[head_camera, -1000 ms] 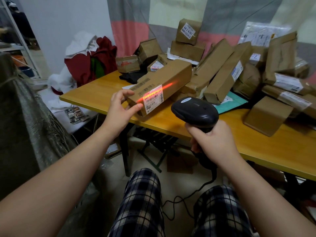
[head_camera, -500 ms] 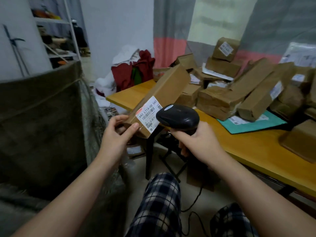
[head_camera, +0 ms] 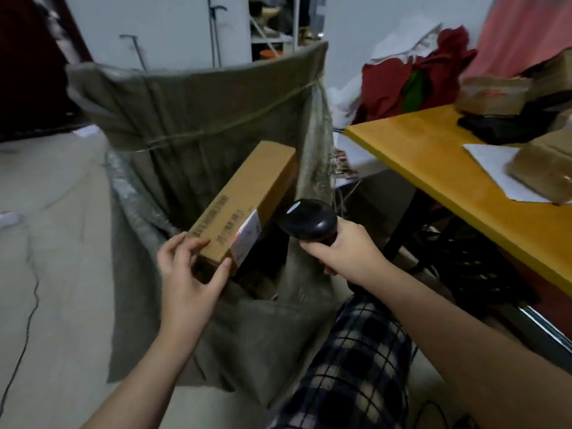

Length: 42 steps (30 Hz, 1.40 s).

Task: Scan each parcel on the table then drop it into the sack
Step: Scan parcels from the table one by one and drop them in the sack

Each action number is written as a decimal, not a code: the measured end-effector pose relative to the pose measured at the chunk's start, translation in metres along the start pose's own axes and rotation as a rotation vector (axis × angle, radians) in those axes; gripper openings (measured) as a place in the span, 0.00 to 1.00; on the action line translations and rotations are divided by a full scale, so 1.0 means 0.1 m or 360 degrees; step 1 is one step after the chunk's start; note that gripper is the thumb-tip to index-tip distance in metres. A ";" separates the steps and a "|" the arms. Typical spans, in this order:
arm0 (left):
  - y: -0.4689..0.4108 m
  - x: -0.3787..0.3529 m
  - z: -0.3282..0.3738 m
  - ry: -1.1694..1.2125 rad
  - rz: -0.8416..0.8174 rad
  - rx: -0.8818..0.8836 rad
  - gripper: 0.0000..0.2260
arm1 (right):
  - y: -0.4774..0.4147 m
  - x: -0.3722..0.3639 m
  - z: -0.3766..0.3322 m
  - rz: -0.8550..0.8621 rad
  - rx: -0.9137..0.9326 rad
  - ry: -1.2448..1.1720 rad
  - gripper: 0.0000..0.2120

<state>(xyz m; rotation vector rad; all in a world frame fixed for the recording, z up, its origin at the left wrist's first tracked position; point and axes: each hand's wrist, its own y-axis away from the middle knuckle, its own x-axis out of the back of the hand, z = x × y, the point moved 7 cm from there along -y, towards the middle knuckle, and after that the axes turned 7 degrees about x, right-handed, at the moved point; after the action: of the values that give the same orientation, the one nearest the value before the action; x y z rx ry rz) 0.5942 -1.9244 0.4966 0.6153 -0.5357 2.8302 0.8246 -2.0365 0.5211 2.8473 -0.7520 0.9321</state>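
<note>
sack (head_camera: 192, 97): stands open to the left of the table (head_camera: 433, 156), its mouth facing up, the far wall tied with cord. a second ago it was only at the edge of view; it now fills the centre, because the head has turned from the table towards it.

parcel (head_camera: 247, 193): a long brown carton. a second ago it lay over the table with the red scan line across its label; half a second ago it was clear of the table edge. it now hangs over the sack mouth, the far end against the far sack wall, the near end raised. it is not yet released.

scanner (head_camera: 306, 222): no beam visible now. judgement: the scan step for this parcel is finished and only the drop remains.

right hand (head_camera: 346, 249): fingers wrapped round the scanner handle.

left hand (head_camera: 185, 274): pinches the near end of the parcel, fingers on top, thumb at the lower corner.

label (head_camera: 246, 239): on the near end, turned towards the scanner.

other parcels (head_camera: 541, 168) remain on the table to be scanned.
</note>
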 end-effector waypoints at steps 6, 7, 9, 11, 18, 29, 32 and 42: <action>-0.28 -0.37 -0.28 -0.1183 -0.0328 -0.0355 0.19 | -0.23 -0.49 0.30 -0.0294 -0.0051 0.0209 0.11; -0.34 -0.47 -0.29 -0.1368 -0.0418 -0.0358 0.18 | -0.25 -0.52 0.32 -0.0320 -0.0050 0.0246 0.11; -0.43 -0.56 -0.40 -0.1717 -0.0640 -0.0168 0.18 | -0.29 -0.59 0.38 -0.0359 -0.0045 0.0330 0.13; -0.47 -0.48 -0.54 -0.2011 -0.0757 0.0010 0.19 | -0.32 -0.64 0.41 -0.0390 -0.0032 0.0419 0.14; -0.23 -0.40 -1.08 -0.2309 -0.0963 0.0120 0.18 | -0.33 -0.82 0.58 -0.0491 -0.0081 0.0380 0.11; -0.44 -1.09 -0.97 -0.1794 -0.1019 -0.0104 0.15 | -0.31 -0.68 0.73 -0.0391 -0.0158 0.0368 0.14; -0.49 -1.24 -0.38 -0.1612 -0.0895 -0.0393 0.16 | -0.24 -0.36 0.76 -0.0198 -0.0220 0.0336 0.12; -0.06 -2.21 1.64 -0.0880 -0.0815 -0.1152 0.17 | 0.68 1.39 0.73 0.0939 -0.0349 -0.0011 0.14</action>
<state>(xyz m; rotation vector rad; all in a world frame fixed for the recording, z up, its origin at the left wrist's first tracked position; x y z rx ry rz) 0.8530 -2.0070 0.5416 1.1518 -1.2017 1.7865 0.9300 -2.1709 0.5338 2.4687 -1.6320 0.8137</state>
